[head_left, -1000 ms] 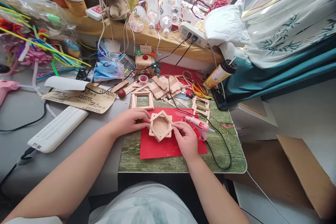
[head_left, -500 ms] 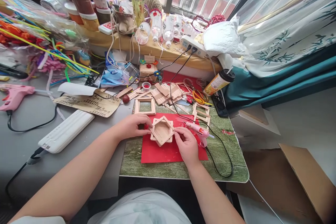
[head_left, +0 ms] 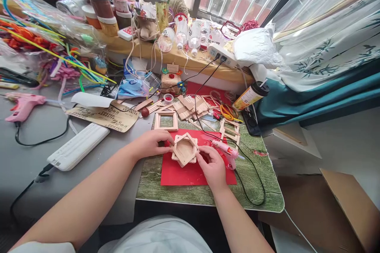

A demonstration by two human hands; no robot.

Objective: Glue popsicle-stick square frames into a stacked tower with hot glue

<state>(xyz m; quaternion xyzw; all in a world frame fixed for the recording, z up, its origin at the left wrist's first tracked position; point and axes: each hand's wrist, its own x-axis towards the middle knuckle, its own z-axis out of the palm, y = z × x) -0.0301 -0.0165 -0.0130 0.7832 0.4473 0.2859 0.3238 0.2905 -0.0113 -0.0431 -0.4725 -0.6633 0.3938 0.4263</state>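
A star-shaped box of stacked craft sticks (head_left: 185, 159) sits on a red sheet of paper (head_left: 190, 178). Its top layer is a square stick frame turned at an angle to the layer beneath. The left corner of that frame is between the thumb and fingers of my left hand (head_left: 154, 142). Opposite, my right hand (head_left: 212, 165) pinches the right corner. A pink hot glue gun (head_left: 227, 150) lies just right of my right hand. Behind the paper are a square stick frame (head_left: 166, 128) and another stick frame (head_left: 230, 133).
Loose craft sticks (head_left: 190, 106) lie heaped at the back, beside orange-handled scissors (head_left: 228, 112). A black cable loops over the green board (head_left: 252, 184). Left are sandpaper (head_left: 102, 116), a white power strip (head_left: 78, 146) and a second pink glue gun (head_left: 23, 106). A drink cup (head_left: 251, 95) stands right.
The view has shifted slightly, so the whole scene sits a little further right. Both hands keep the same grip on the top frame, which shows no clear movement on the box.
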